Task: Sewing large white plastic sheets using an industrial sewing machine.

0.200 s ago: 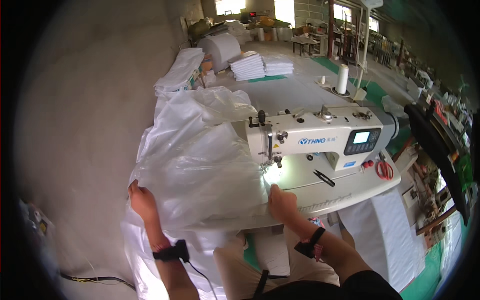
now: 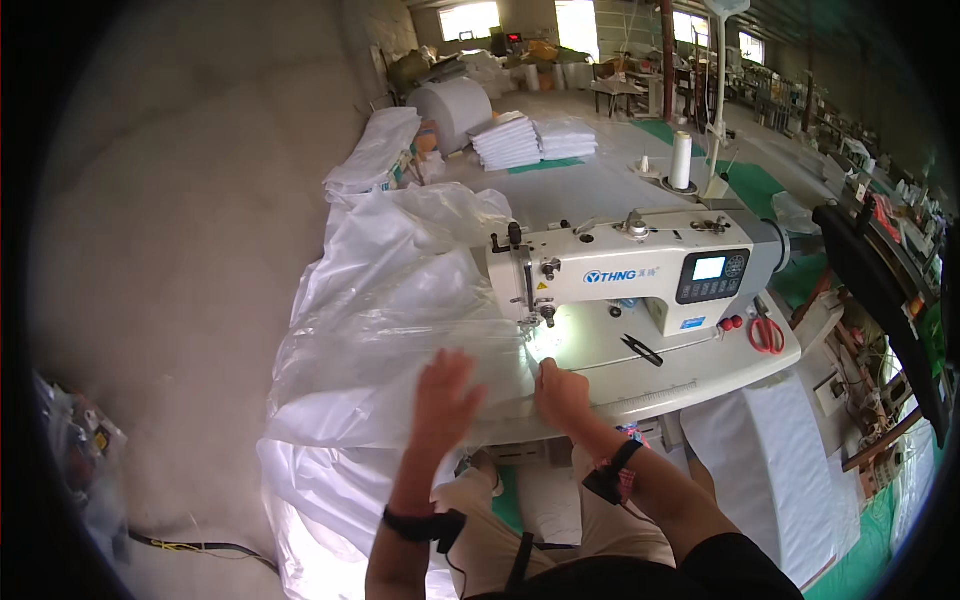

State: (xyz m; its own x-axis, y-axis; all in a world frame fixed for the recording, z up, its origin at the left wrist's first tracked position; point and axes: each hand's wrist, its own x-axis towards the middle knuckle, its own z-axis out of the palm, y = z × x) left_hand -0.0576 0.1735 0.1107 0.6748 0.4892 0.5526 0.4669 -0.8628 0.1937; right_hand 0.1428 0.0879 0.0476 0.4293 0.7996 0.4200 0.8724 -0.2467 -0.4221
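Left hand (image 2: 443, 392) spread flat on plastic sheeting (image 2: 390, 330), right hand (image 2: 562, 393) pinching its edge beside sewing machine (image 2: 640, 270), table edge (image 2: 700, 385) near.

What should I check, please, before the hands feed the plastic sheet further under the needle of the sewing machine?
1. Left hand flat on the clear plastic sheet: ok.
2. Right hand holds the sheet edge close to the needle area: ok, but fingers near the needle, cannot tell how near.
3. Work light at the needle on: ok.
4. Thread cone upright behind the sewing machine: ok.
5. Red-handled scissors lying apart from the sheet: ok.
6. Thread through the needle: cannot tell.
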